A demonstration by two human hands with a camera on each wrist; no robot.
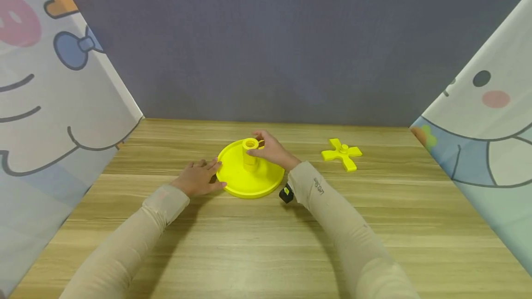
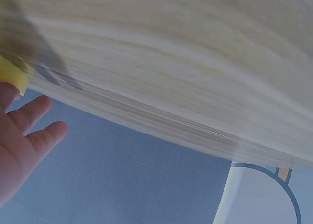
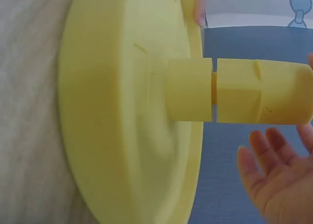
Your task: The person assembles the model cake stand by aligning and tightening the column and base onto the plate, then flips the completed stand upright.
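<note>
Yellow post, centre of head view, upright over round yellow base. Right hand: thumb and fingers pinch post near its top. Left hand: fingers spread, touching base's rim, left of centre. Probably light, stiff plastic, slightly slippery; best holds look like post's flats and base's rim

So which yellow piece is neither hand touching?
The flat yellow four-armed cross, lying apart to the right. The left hand touches the round yellow dish; the right hand holds the upright yellow column.
</note>
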